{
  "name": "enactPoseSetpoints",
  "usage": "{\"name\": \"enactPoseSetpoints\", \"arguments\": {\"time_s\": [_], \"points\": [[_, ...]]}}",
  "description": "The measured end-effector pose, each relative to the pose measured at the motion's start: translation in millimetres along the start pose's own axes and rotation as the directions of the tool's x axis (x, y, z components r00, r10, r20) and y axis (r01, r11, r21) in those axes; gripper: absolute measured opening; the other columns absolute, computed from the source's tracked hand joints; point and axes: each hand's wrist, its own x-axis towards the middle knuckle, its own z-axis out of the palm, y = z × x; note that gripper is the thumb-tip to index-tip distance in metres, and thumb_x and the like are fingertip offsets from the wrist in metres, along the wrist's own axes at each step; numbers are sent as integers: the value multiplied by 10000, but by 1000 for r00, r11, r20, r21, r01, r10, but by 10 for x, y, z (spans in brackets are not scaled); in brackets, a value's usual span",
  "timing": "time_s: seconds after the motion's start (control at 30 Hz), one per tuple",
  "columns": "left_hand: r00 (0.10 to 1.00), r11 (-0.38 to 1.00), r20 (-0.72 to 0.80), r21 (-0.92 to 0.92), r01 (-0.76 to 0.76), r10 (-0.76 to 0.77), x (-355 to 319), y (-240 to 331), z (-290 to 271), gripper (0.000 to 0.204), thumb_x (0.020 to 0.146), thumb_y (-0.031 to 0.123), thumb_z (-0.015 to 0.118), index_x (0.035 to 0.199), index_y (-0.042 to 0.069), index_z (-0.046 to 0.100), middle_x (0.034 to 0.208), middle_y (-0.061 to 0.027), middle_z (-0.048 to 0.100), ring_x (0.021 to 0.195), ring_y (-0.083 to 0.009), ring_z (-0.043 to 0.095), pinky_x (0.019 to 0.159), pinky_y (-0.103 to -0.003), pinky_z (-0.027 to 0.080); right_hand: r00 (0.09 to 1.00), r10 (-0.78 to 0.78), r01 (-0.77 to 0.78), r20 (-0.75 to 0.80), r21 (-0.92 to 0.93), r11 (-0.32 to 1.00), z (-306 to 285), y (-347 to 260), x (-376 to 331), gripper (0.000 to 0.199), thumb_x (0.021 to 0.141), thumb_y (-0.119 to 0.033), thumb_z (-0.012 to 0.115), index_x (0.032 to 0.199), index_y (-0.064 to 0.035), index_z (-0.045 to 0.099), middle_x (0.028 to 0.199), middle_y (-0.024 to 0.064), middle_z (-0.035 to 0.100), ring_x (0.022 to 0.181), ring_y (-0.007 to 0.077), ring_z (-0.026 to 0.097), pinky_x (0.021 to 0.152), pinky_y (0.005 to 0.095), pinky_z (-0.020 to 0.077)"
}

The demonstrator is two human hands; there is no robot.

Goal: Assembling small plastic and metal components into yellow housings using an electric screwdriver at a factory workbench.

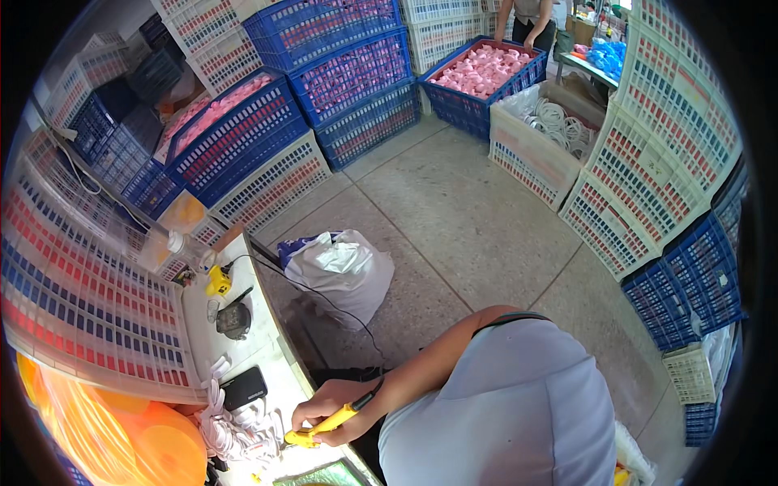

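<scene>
My right hand (332, 409) comes in from the lower right, over the near end of the white workbench (251, 328). Its fingers are wrapped round a yellow soldering iron (336, 419), whose black cord runs back up along the bench. The working end points left and down into a glaring bright patch, so the tip and whatever it touches cannot be made out. Beside it lie bundled white cables (231, 433) and a black phone (244, 388). A green-edged item (324, 474) shows at the bottom. My left hand is not in view.
Farther up the bench are a dark lump (233, 321) and a small yellow object (218, 280). A pale crate (97, 300) and orange material (113, 429) border its left. A white sack (344, 275) stands on the floor. Beyond, a person (535, 20) handles a blue crate (470, 105) of pink pieces.
</scene>
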Motion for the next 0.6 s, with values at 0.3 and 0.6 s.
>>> {"name": "enactPoseSetpoints", "arguments": {"time_s": [0.3,0.6], "points": [[1000,1000,2,20,1,-1,47,-9,11,257,927,194,753,796,-6,656,614,-61,544,518,-195,493,505,-367,454,1000,13,-13,-18,-26,1000,-85,-30,16,353,895,-154,705,1211,-57,580,734,31,589,599,225,629,545,351,473],[1000,999,21,37,13,-13,7,-8,-14,256,924,191,753,794,-4,653,616,-57,547,519,-186,491,506,-364,456,999,40,-40,-5,-39,998,-72,-7,-4,352,899,-153,704,1213,-57,577,744,36,594,592,221,622,550,343,472]]}}
